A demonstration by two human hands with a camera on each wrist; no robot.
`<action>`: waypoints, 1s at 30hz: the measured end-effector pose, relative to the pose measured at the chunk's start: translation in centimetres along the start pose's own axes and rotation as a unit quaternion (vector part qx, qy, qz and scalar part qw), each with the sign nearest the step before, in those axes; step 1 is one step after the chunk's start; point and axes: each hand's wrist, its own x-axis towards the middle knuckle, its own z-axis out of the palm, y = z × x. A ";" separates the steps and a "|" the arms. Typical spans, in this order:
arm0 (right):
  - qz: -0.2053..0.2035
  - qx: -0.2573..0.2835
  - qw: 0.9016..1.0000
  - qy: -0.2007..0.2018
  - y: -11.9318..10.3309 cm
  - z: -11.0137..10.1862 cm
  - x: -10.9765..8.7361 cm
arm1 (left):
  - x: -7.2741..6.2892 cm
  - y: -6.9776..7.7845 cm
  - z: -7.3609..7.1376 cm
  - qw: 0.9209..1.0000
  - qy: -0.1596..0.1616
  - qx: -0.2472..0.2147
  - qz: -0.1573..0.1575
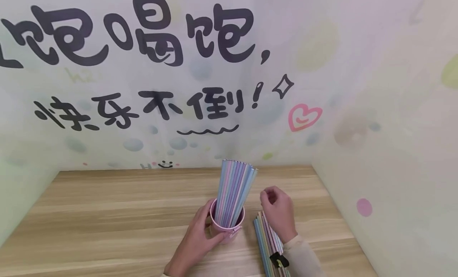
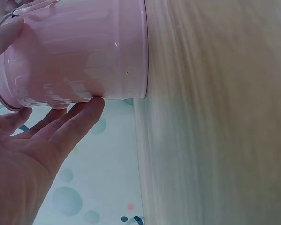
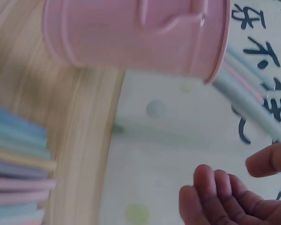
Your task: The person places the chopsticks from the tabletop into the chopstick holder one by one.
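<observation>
A small pink bucket stands upright on the wooden tabletop, with a bundle of slim pastel sticks leaning out of its top. My left hand grips the bucket, thumb near the rim and fingers along its left side. In the left wrist view, those fingers touch the pink wall. My right hand hangs to the right of the bucket, fingers loosely curled and holding nothing. Below it lies a second row of pastel sticks, partly covered by the right hand and sleeve.
A small black object overlaps the lying sticks near the right sleeve. The wooden tabletop meets a printed back wall close behind the bucket and a side wall on the right.
</observation>
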 end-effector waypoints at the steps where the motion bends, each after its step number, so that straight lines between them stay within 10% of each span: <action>1: 0.014 -0.015 1.000 -0.003 0.6 -0.4 0.1 | 0.0 0.0 0.0 1.000 0.000 0.000 -0.001; 17: 0.183 -0.159 0.960 -0.139 9.8 -6.1 -2.2 | 0.0 0.1 0.1 1.000 0.002 -0.005 -0.005; 30: 0.161 -0.178 0.958 -0.158 10.8 -5.9 -3.2 | 0.0 0.2 0.1 1.000 0.004 -0.006 -0.008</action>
